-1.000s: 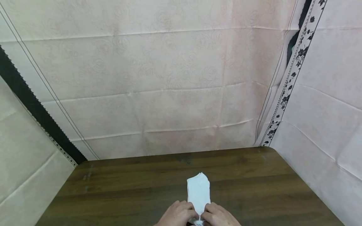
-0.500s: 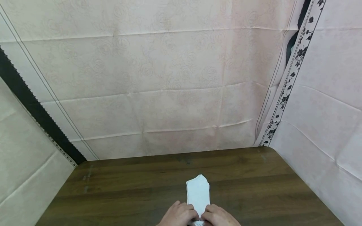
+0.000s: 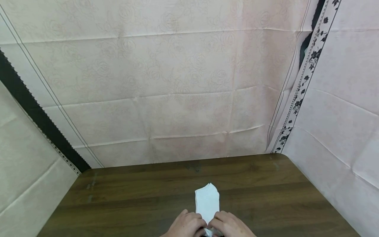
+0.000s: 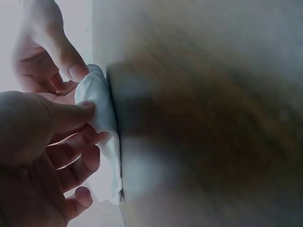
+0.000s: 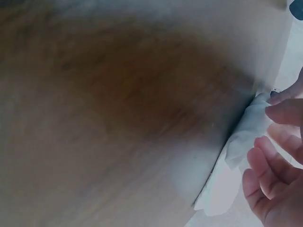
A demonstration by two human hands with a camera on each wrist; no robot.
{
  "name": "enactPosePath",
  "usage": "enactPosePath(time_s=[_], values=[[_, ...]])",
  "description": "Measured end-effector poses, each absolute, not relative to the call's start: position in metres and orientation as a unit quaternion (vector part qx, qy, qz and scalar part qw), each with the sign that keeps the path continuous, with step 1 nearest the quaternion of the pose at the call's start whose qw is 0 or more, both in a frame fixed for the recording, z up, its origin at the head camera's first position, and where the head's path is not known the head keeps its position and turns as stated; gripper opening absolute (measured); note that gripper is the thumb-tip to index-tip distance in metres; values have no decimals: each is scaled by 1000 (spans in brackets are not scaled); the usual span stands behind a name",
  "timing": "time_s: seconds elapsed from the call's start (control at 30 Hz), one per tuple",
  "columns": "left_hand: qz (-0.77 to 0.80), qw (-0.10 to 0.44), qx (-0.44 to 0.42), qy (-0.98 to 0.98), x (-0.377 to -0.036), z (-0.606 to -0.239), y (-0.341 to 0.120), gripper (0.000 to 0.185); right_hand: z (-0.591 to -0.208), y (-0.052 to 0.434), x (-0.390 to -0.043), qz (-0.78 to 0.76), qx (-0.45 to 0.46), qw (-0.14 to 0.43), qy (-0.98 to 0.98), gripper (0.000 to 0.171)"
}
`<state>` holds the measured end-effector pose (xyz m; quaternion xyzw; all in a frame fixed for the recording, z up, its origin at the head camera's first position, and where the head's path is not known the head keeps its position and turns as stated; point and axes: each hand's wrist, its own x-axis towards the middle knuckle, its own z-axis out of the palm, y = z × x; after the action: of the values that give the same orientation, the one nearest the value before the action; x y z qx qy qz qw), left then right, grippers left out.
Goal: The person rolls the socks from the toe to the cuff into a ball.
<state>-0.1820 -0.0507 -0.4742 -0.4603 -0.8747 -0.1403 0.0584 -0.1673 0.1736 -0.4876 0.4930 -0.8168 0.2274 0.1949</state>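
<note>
A flat white sock (image 3: pixel 207 200), layered at its far edge, lies lengthwise on the wooden table. Its near end is bunched into a thick roll, largely covered by the fingers in the head view. My left hand (image 3: pixel 187 223) pinches the left side of this roll. From the right, my right hand (image 3: pixel 229 225) pinches the other side, and the fingertips of both hands nearly meet. In the left wrist view, the left thumb (image 4: pixel 71 116) presses on the rolled cloth (image 4: pixel 99 99). The right wrist view has the right hand (image 5: pixel 279 175) with its lower fingers loosely curled beside the roll.
The brown wood-grain table (image 3: pixel 133 197) spreads around both hands. Behind it hangs a pale creased cloth (image 3: pixel 177 82). Another white cloth with a floral border (image 3: pixel 302 89) hangs at the right, and a pale panel (image 3: pixel 26 158) stands at the left.
The sock's far end has shifted slightly toward me since a second ago. Both hands still hold the near end; the right hand has moved slightly up and left.
</note>
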Motion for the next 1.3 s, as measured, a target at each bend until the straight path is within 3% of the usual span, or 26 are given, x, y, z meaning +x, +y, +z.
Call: enactPosePath(time_s=[0.27, 0.47, 0.8, 1.3], values=[[-206, -29, -398, -893, -183, -472, -49, 6, -486, 169, -165, 177, 498, 250, -811, 22], [-233, -69, -351, -904, -184, -470, -46, 8, -487, 170, -163, 172, 482, 245, -823, 22], [-289, -68, -335, -894, -181, -469, -49, 8, -491, 172, -167, 177, 480, 224, -829, 12], [-237, -3, -382, -893, -179, -467, -51, 13, -491, 172, -169, 180, 464, 187, -847, 14]])
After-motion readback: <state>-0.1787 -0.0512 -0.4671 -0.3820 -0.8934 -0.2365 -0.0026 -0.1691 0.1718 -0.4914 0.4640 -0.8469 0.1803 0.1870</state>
